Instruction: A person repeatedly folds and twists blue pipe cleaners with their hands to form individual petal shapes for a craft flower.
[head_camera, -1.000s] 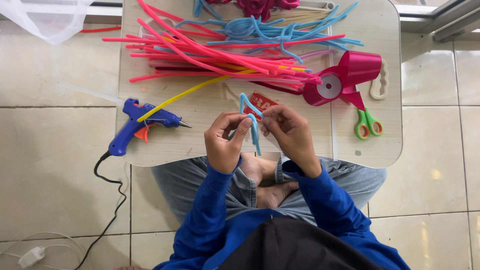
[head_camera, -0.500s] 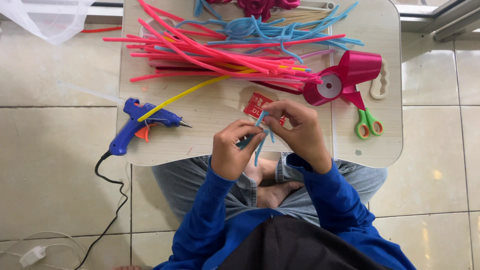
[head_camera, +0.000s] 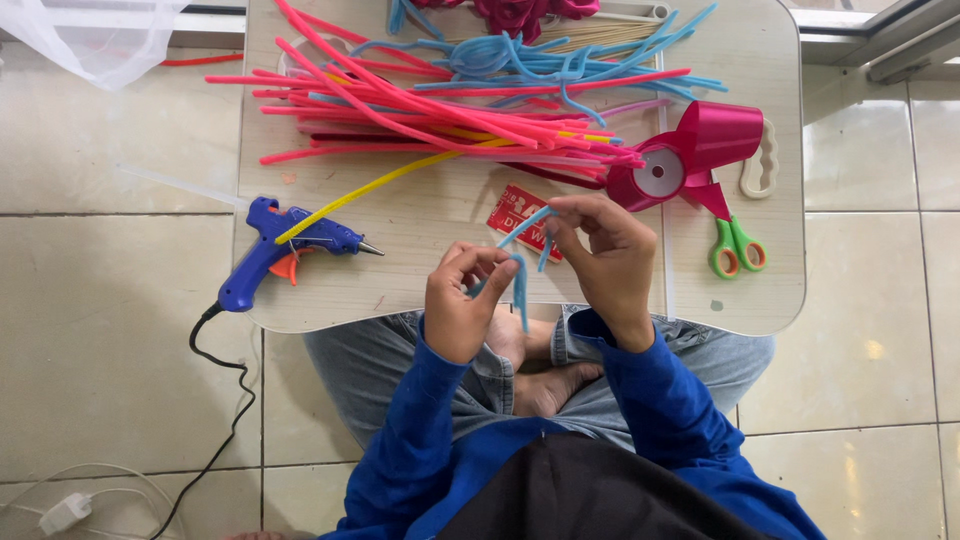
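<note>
Both hands pinched on one blue pipe cleaner (head_camera: 520, 262) above table's (head_camera: 420, 290) near edge: left hand (head_camera: 462, 305) at lower bend, right hand (head_camera: 605, 250) toward two o'clock, tail hanging toward six.

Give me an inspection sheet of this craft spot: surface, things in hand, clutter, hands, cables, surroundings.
Surface: small light wooden table over the person's lap.
Things in hand: blue pipe cleaner, bent, held between both hands.
Clutter: pile of pink stems, blue stems, yellow stem, ribbon spool, scissors, red packet, glue gun.
Hands: left hand and right hand, fingers pinching the pipe cleaner.
Cables: black cord runs from the glue gun to the floor; white plug.
Surroundings: tiled floor; white mesh fabric.
</note>
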